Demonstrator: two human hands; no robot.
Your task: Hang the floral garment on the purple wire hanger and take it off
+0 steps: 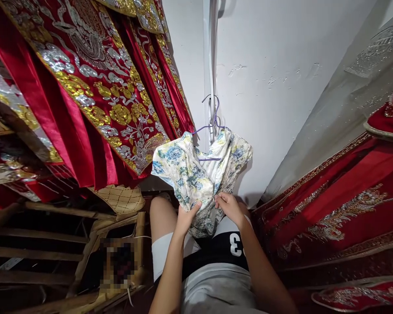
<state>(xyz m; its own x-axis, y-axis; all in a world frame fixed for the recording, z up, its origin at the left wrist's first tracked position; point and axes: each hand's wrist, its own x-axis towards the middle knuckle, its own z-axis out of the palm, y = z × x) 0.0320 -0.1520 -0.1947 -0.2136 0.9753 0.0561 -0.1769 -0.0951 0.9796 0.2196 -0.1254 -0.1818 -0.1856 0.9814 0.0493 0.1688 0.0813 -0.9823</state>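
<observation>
Pinching its front with left hand (187, 216) and right hand (229, 206), we do best to keep the glossy white, blue-flowered fabric top (198, 183) lightly taut on its thin purple hanger (214, 125).

One floral garment (196, 176) and one purple hanger (215, 124) are in view.

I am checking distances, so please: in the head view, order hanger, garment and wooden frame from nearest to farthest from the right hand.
From the right hand:
1. Garment, in its grip.
2. Hanger, farther up, at the garment's top.
3. Wooden frame, low at the left.
</observation>
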